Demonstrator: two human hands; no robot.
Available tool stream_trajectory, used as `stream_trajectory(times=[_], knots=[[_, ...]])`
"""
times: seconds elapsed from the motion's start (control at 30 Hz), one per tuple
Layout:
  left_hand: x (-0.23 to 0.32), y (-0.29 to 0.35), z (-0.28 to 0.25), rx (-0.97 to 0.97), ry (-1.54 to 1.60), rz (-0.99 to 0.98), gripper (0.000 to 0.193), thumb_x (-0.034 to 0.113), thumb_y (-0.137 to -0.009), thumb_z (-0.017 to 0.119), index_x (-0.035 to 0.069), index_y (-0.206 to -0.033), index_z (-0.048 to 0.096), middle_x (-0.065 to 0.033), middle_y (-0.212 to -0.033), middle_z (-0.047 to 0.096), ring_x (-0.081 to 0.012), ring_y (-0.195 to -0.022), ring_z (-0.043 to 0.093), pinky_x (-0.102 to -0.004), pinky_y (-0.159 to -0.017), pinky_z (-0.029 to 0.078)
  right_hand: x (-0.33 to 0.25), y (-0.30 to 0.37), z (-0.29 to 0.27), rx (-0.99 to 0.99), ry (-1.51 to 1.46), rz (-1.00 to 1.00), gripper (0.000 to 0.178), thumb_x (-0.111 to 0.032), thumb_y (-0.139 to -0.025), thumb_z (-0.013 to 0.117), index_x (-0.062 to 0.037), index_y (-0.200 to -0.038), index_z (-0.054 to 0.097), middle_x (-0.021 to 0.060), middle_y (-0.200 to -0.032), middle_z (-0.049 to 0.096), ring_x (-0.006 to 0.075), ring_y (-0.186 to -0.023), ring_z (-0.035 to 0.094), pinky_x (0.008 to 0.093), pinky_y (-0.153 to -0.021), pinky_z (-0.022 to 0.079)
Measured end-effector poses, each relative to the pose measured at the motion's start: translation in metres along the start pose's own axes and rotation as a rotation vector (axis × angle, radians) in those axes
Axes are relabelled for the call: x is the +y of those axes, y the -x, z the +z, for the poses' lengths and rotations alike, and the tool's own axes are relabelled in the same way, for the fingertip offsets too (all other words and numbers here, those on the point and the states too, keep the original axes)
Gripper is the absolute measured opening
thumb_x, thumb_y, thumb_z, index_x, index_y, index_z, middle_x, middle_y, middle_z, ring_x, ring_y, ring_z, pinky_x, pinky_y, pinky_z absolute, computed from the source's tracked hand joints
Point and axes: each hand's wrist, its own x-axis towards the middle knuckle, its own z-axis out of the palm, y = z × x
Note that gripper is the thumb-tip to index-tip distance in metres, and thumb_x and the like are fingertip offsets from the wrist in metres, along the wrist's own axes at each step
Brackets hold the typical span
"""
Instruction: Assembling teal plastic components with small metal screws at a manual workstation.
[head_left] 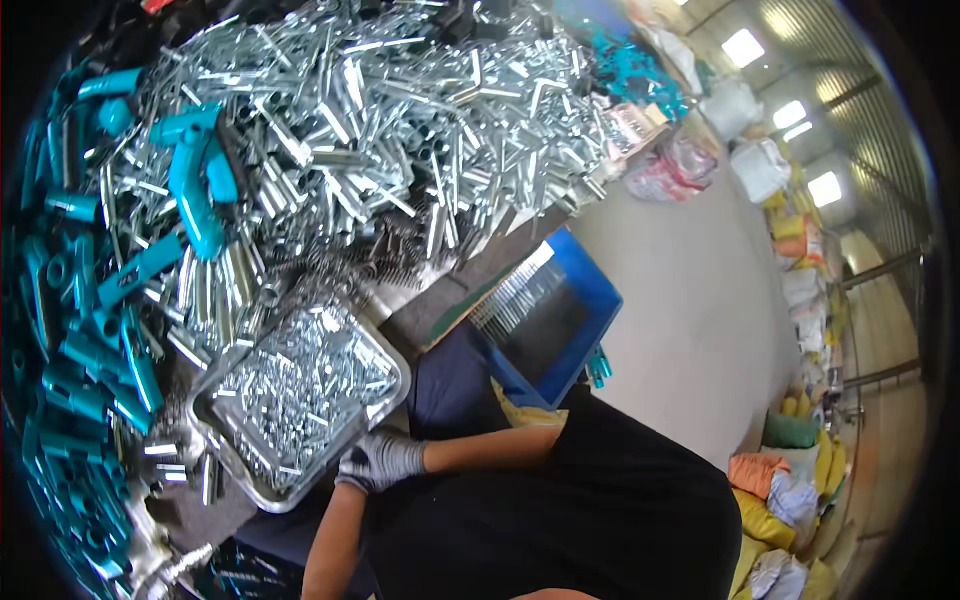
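My two hands meet low in the middle, against my black shirt and beside the near corner of a metal tray [385,345]. Both wear grey knitted gloves. My right hand [402,458] comes in from the right and is closed, with its fingers curled over toward the left one. My left hand [356,470] is closed against it and partly covered. Anything between the fingers is hidden. Many small shiny metal pins [300,385] fill the tray, which is tilted in the picture.
A large heap of silvery metal tubes and bent rods [400,120] covers the bench. Dark springs [385,250] lie at its near side. Teal tool housings [195,185] pile up at left. A blue crate [590,320] stands right of the bench. Sacks [765,510] line the far right.
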Motion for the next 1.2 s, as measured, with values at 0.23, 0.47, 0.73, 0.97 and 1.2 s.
stream_trajectory(times=[0.23,0.47,0.73,0.97,1.2], knots=[[-0.011,0.004,-0.018,-0.085,0.034,0.02,0.078,0.059,-0.075,0.058,0.013,-0.136,0.046,-0.0114,-0.138,0.047,-0.0317,-0.124,0.045,-0.0442,-0.105,0.034,0.029,-0.021,0.021,0.223,0.105,-0.156,0.041,-0.048,-0.083,0.063,-0.0086,-0.096,0.063,0.0123,-0.085,0.064,0.0282,-0.083,0.062,0.041,-0.073,0.05],[-0.006,0.03,-0.022,-0.222,0.091,0.012,0.075,0.058,-0.075,0.058,0.013,-0.134,0.048,-0.0116,-0.134,0.051,-0.0313,-0.121,0.049,-0.0434,-0.102,0.037,0.01,-0.011,0.021,0.292,0.207,-0.134,0.046,-0.048,-0.084,0.061,-0.0045,-0.097,0.062,0.0196,-0.088,0.063,0.0356,-0.082,0.062,0.0423,-0.073,0.049],[-0.018,0.013,-0.037,-0.363,0.086,-0.014,0.072,0.056,-0.076,0.059,0.012,-0.132,0.051,-0.0118,-0.129,0.055,-0.0309,-0.117,0.053,-0.0425,-0.097,0.041,0.022,-0.018,0.018,0.374,0.139,-0.177,0.041,-0.044,-0.085,0.06,-0.0034,-0.093,0.062,0.0182,-0.083,0.064,0.0341,-0.077,0.063,0.0418,-0.069,0.05],[0.001,-0.003,-0.051,-0.527,0.129,-0.093,0.069,0.055,-0.076,0.059,0.012,-0.13,0.054,-0.012,-0.124,0.059,-0.0306,-0.113,0.057,-0.0417,-0.094,0.044,0.041,-0.025,0.036,0.231,0.005,-0.141,0.045,-0.049,-0.084,0.061,-0.0043,-0.089,0.062,0.0178,-0.084,0.063,0.0359,-0.083,0.061,0.0438,-0.074,0.048],[0.01,0.025,-0.069,-0.618,0.1,-0.261,0.066,0.053,-0.077,0.06,0.011,-0.127,0.056,-0.0121,-0.12,0.062,-0.0302,-0.109,0.06,-0.0409,-0.09,0.048,0.085,-0.04,0.014,0.043,-1.077,0.659,0.049,-0.045,-0.099,0.042,-0.0162,-0.139,0.047,0.0076,-0.133,0.054,0.017,-0.107,0.055,0.0323,-0.091,0.045]])
